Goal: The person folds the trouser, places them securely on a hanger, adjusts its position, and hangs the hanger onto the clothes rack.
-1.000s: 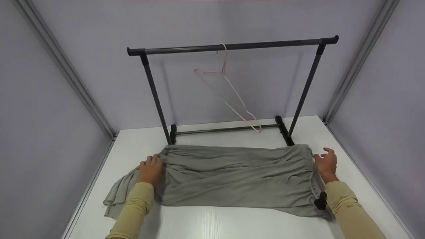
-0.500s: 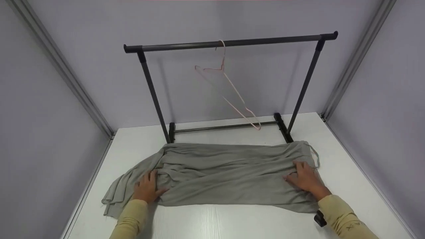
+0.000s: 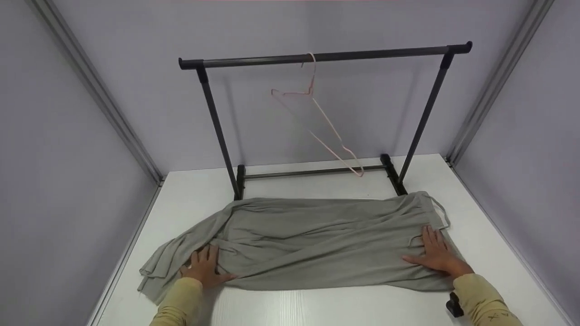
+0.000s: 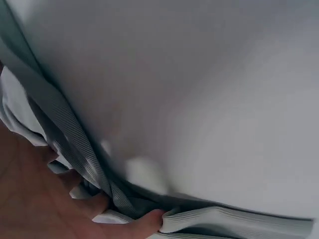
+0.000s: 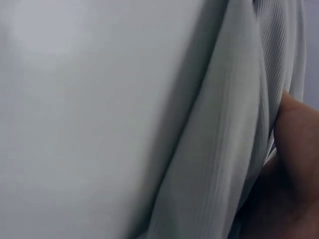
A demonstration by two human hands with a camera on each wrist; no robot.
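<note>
Grey drawstring trousers (image 3: 317, 253) lie lengthwise across the white table, wrinkled, with the waistband end at the right and a bunched, trailing end at the lower left. A drawstring loop (image 3: 442, 208) sticks out past the waistband. My left hand (image 3: 204, 269) rests on the cloth near its front left edge, thumb spread to the right. On the waistband end, my right hand (image 3: 439, 256) lies with fingers straight and thumb out to the left. The left wrist view shows ribbed folds (image 4: 75, 134) beside the fingers; the right wrist view has cloth (image 5: 214, 149) alongside the hand.
Behind the trousers stands a black garment rack (image 3: 253, 60). A pink wire hanger (image 3: 333, 147) hangs from its bar. Grey walls (image 3: 90, 190) enclose the table (image 3: 272, 308) at the back and sides. A small black object (image 3: 454, 305) sits by the right sleeve.
My right hand has moved from beyond the waistband end onto the cloth. The left hand has slid toward the trousers' near edge, its thumb now spread. The drawstring loop has come into view.
</note>
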